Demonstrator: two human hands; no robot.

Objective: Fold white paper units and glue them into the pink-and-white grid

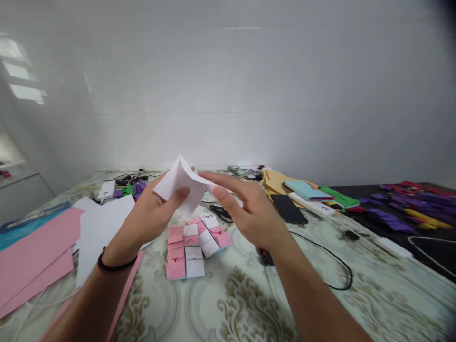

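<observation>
A white sheet of paper [185, 187], bent along a crease with a peak at its top, is held up above the table. My left hand [156, 209] grips its left part, thumb on the near face and fingers behind. On the right side, my right hand [245, 204] pinches the paper's edge between thumb and index finger. Below the hands lie several small folded pink and white paper pieces [185, 251], arranged in rows on the patterned tablecloth [245, 304].
Pink sheets [39, 256] and white sheets [103, 228] lie at left. A black phone [289, 209], a white power strip [313, 205] and yellow papers [281, 183] sit at right. A black cable [331, 259] curves near my right forearm. Purple folded pieces [388, 218] cover the dark surface beyond.
</observation>
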